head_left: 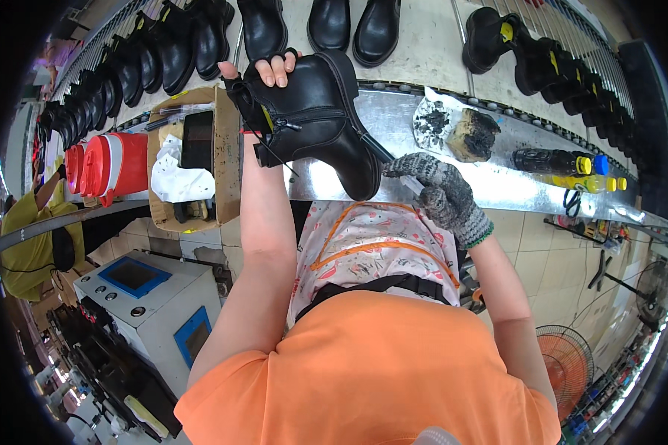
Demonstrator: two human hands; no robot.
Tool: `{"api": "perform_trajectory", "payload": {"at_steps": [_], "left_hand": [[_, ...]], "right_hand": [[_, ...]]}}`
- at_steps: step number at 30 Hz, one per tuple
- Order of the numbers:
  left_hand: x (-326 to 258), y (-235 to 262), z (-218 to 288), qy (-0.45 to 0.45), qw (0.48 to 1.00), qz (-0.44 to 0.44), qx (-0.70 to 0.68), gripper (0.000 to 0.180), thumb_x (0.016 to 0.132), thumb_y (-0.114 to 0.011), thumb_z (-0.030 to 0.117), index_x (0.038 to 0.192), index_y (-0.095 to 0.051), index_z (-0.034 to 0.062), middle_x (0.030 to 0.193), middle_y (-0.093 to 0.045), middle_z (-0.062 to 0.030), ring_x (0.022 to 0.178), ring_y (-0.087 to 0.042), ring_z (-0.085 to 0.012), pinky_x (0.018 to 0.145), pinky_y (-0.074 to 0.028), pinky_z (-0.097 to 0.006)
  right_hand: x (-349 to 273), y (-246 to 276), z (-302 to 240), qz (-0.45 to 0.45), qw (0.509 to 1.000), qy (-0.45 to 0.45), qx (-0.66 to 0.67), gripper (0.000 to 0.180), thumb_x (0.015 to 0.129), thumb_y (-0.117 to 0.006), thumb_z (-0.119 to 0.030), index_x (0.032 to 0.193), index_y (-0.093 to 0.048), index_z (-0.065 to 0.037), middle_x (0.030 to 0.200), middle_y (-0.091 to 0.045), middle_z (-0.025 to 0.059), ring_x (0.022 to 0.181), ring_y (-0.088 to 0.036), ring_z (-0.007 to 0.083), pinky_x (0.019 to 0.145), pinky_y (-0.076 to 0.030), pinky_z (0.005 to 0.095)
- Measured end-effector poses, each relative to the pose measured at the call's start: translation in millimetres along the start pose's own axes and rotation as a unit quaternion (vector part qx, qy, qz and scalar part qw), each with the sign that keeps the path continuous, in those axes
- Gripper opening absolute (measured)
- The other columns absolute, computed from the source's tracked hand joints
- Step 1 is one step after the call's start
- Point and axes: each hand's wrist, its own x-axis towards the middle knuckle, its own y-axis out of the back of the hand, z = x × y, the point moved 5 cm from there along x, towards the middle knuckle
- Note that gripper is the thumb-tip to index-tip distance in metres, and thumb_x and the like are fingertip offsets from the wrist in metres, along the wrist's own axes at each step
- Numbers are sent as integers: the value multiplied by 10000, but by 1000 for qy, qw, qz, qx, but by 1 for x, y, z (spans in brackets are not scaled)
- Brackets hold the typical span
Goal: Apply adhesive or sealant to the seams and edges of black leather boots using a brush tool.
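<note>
Above the shiny metal bench [497,185], at twelve o'clock: left hand [263,78] clasps the black leather zip-sided ankle boot [315,122] by its shaft; gloved right hand [441,194], closed on a thin dark tool, works the heel. Steadying the boot would help.

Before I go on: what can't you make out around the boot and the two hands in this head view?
- Left hand: palm hidden behind the black ankle boot; only fingertips show.
- Right hand: knit glove covers it; the thin tool's tip is hidden against the boot's heel.
- Boot's far side: turned away.
- Dark sponge: blurred.
</note>
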Motion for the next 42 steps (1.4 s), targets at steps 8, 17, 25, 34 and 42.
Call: {"api": "perform_trajectory", "payload": {"at_steps": [8, 17, 25, 34, 42], "left_hand": [[-7, 16, 7, 1, 999, 35, 12, 826, 883, -130, 672, 707, -616, 28, 740, -579, -107, 874, -437, -227, 988, -251, -344], [-10, 46, 15, 11, 997, 32, 68, 853, 907, -85, 617, 739, -638, -10, 770, -608, -159, 840, -491, -261, 940, -295, -350], [-11, 75, 21, 29, 987, 119, 108, 855, 877, -152, 657, 658, -623, -21, 713, -613, -197, 737, -550, -305, 885, -378, -369], [-28, 102, 4, -67, 776, 417, 469, 652, 870, -398, 598, 921, -579, -26, 821, -628, -157, 708, -618, -260, 635, -507, -336], [-27, 41, 19, -45, 584, 285, 759, 543, 880, -440, 558, 982, -593, 46, 864, -651, -109, 774, -625, -256, 686, -466, -332]], "right_hand": [[-15, 5, 6, -24, 996, -83, -24, 285, 867, -468, -154, 1083, -627, -60, 988, -642, 117, 858, -631, 226, 748, -492, 303], [-32, 7, 14, 6, 985, -145, 88, 319, 858, -547, -258, 1101, -620, -64, 930, -638, 55, 654, -570, 118, 569, -465, 232], [-66, 4, 40, 14, 929, -305, 210, 813, 768, -433, -742, 1157, -567, -41, 961, -638, 42, 579, -491, 31, 470, -381, 146], [-85, -17, 91, 139, 757, -317, 554, 909, 753, -375, -772, 1199, -514, 8, 1048, -622, 163, 546, -542, 68, 459, -444, 143], [-88, -12, 73, 182, 748, -306, 560, 920, 746, -372, -784, 1172, -528, 16, 1046, -621, 170, 562, -580, 74, 417, -445, 140]]}}
